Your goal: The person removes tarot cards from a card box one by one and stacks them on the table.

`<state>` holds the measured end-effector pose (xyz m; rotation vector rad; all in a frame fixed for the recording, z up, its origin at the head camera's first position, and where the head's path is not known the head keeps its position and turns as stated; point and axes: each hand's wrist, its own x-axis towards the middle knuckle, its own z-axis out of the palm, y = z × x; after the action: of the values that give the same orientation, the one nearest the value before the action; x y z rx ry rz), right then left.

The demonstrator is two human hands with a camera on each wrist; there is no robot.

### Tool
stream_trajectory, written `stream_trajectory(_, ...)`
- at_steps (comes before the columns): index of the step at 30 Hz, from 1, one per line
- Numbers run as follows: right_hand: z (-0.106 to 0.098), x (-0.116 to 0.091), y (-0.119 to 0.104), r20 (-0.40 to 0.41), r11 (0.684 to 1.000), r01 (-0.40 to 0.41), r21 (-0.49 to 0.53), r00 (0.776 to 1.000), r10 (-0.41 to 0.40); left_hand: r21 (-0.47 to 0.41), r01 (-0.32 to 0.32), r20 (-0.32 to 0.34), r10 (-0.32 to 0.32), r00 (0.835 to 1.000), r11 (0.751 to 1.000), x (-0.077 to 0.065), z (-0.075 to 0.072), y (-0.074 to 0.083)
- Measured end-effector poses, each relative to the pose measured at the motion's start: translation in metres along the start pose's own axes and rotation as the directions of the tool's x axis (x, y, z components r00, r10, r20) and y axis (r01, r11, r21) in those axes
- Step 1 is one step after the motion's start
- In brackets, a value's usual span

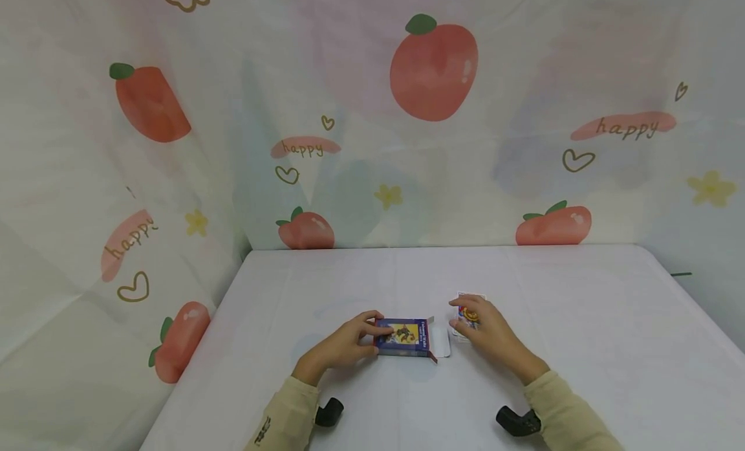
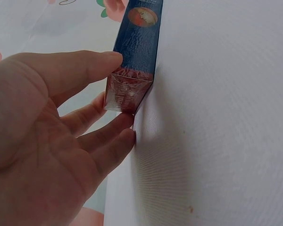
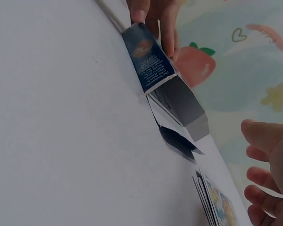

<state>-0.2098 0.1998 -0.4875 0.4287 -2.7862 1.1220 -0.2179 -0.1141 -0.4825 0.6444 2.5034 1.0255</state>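
A dark blue card box (image 1: 401, 338) with a yellow picture lies flat on the table. My left hand (image 1: 340, 341) grips its closed end, the thumb on one long side and fingers opposite, as the left wrist view shows on the box (image 2: 139, 42). At the other end the box is open, its flaps (image 3: 179, 139) spread outward. Just right of it lies a small stack of picture cards (image 3: 220, 202). Over these cards hovers my right hand (image 1: 491, 331), fingers loosely bent and apart from the stack in the right wrist view. Whether cards remain inside the box is unclear.
A white cloth covers the table (image 1: 361, 276). Behind it and to the left hangs a fruit-patterned curtain (image 1: 436, 179). Black wrist-worn devices (image 1: 518, 422) show beside both sleeves near the front.
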Motion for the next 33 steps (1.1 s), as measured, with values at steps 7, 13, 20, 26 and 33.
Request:
stream_trajectory(7, 0.011, 0.000, -0.006, 0.016, 0.995, 0.100, 0.014, 0.995, -0.101, 0.001, 0.002, -0.002, -0.002, 1.000, 1.000, 0.001, 0.000, -0.001)
stream_trajectory(13, 0.021, -0.003, -0.010, 0.085, 0.989, 0.148, 0.012, 0.985, -0.149, -0.005, 0.004, -0.005, -0.004, 1.000, 1.000, 0.001, 0.001, -0.001)
stream_trajectory(20, 0.031, -0.006, -0.012, 0.106, 0.983, 0.182, -0.023, 0.978, -0.178, -0.004, -0.002, -0.004, 0.002, 1.000, 1.000, 0.000, 0.000, 0.000)
stream_trajectory(26, 0.039, -0.009, -0.013, 0.106, 0.984, 0.172, -0.041, 0.980, -0.167, -0.003, -0.003, -0.002, 0.003, 1.000, 1.000, -0.001, -0.001, 0.001)
stream_trajectory(33, 0.044, -0.014, -0.016, 0.095, 0.984, 0.170, -0.056, 0.982, -0.164, -0.011, -0.011, 0.006, 0.012, 1.000, 1.000, 0.000, -0.001, -0.001)
